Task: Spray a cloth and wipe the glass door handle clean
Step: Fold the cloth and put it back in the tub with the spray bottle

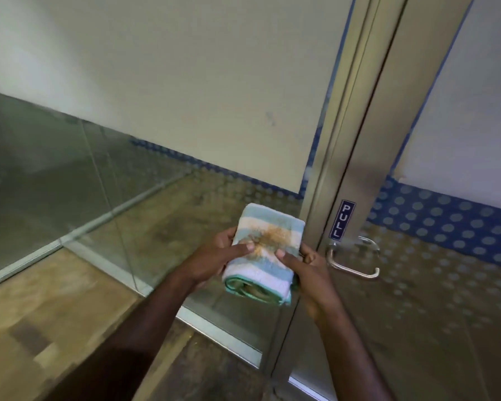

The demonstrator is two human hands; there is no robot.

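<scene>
Glass door (460, 285) with metal frame: left hand (214, 256) and right hand (307, 264) both clasp the folded, stained cloth (269, 250) just left of the handle (356, 261); no sprayer visible, wiping probably yet to begin

You face a frosted glass wall (156, 82) edged below with a band of blue dots (446, 224), clear glass under it. A metal frame (356, 140) runs up beside it, bearing a blue PULL sign (342, 219). Wood floor (41, 308) lies at your lower left.
</scene>
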